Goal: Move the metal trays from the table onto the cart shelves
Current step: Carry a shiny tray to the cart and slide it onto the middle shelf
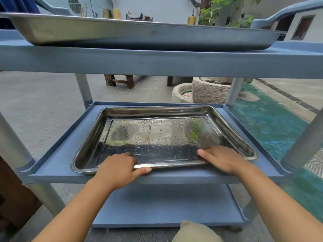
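Observation:
A shiny wet metal tray (162,135) lies on the middle shelf (57,165) of a blue cart, slightly askew with its near rim at the shelf's front edge. My left hand (118,170) grips that near rim left of centre, thumb under, fingers inside. My right hand (225,159) holds the same rim right of centre, fingers resting over it. A second metal tray (139,34) sits on the top shelf (157,63), filling most of its width.
The cart's bottom shelf (166,205) is bare. Grey posts (83,89) stand at the corners. Beyond the cart are stone basins (206,91), a wooden stool (120,81) and a green mat (272,123). My knee (195,231) shows at the bottom.

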`<move>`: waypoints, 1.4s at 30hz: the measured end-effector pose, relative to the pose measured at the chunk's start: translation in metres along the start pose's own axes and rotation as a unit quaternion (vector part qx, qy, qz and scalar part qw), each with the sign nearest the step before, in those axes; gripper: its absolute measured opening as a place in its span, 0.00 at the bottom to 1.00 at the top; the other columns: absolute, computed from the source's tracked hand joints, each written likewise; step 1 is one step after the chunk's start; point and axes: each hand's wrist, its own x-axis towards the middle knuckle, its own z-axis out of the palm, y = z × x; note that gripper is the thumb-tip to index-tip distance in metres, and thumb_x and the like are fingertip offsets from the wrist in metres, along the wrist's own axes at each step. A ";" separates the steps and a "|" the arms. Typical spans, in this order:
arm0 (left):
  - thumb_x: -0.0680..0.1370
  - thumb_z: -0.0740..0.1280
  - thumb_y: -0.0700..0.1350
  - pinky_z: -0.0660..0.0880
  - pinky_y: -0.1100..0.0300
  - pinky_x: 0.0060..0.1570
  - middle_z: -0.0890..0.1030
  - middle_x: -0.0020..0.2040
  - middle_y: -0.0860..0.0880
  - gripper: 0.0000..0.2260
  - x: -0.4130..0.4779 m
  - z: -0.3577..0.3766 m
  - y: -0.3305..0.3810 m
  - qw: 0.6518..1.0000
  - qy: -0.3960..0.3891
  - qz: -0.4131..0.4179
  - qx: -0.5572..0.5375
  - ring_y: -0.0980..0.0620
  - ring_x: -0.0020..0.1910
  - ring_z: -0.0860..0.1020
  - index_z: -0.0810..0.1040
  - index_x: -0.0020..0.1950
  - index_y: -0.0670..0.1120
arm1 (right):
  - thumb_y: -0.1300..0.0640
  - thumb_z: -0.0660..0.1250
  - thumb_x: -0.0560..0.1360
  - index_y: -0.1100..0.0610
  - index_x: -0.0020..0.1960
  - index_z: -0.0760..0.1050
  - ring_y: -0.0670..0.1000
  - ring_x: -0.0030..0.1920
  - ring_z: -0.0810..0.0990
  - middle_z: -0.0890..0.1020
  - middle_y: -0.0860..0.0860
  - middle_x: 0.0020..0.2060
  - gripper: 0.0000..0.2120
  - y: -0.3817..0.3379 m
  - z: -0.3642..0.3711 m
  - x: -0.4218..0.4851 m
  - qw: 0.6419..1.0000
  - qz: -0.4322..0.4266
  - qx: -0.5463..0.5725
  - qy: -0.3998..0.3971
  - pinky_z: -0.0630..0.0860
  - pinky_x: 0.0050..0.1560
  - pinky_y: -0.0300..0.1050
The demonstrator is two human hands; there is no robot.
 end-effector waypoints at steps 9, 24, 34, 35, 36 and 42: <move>0.68 0.38 0.79 0.69 0.54 0.34 0.72 0.38 0.52 0.40 0.011 0.003 0.014 0.999 0.011 -0.031 -0.005 0.50 0.34 0.74 0.74 0.33 0.48 | 0.19 0.40 0.66 0.39 0.56 0.80 0.46 0.59 0.77 0.78 0.37 0.62 0.41 0.023 0.002 0.035 1.000 0.009 0.002 0.006 0.75 0.54 0.48; 0.68 0.39 0.79 0.63 0.56 0.30 0.70 0.36 0.53 0.37 0.021 0.005 0.030 0.998 0.033 -0.060 -0.012 0.50 0.30 0.71 0.71 0.32 0.49 | 0.24 0.45 0.71 0.37 0.42 0.79 0.48 0.43 0.79 0.83 0.42 0.39 0.28 0.046 0.005 0.065 0.998 0.007 -0.030 0.062 0.70 0.41 0.42; 0.68 0.37 0.78 0.65 0.55 0.32 0.67 0.35 0.52 0.36 0.028 0.006 0.037 0.997 0.026 -0.068 -0.014 0.49 0.30 0.69 0.68 0.31 0.50 | 0.26 0.49 0.71 0.37 0.38 0.79 0.46 0.42 0.79 0.82 0.42 0.37 0.24 0.057 0.004 0.084 0.997 0.025 -0.016 0.067 0.72 0.42 0.44; 0.67 0.36 0.78 0.65 0.55 0.32 0.67 0.35 0.52 0.36 0.029 0.006 0.038 0.997 0.027 -0.070 -0.016 0.49 0.30 0.69 0.68 0.31 0.50 | 0.26 0.49 0.71 0.37 0.38 0.79 0.46 0.42 0.79 0.82 0.41 0.36 0.24 0.057 0.003 0.086 0.997 0.027 -0.013 0.069 0.72 0.41 0.43; 0.67 0.36 0.78 0.65 0.55 0.32 0.67 0.35 0.52 0.36 0.030 0.006 0.039 0.997 0.028 -0.072 -0.017 0.49 0.30 0.69 0.68 0.31 0.50 | 0.26 0.50 0.70 0.37 0.38 0.79 0.45 0.41 0.79 0.82 0.41 0.36 0.24 0.058 0.002 0.087 0.997 0.028 -0.011 0.071 0.71 0.40 0.42; 0.67 0.36 0.78 0.63 0.55 0.31 0.68 0.35 0.52 0.37 0.031 0.009 0.039 0.997 0.026 -0.077 -0.011 0.50 0.29 0.68 0.69 0.30 0.50 | 0.28 0.52 0.71 0.37 0.39 0.80 0.43 0.40 0.78 0.82 0.41 0.35 0.22 0.061 0.004 0.089 0.997 0.038 -0.001 0.071 0.73 0.40 0.43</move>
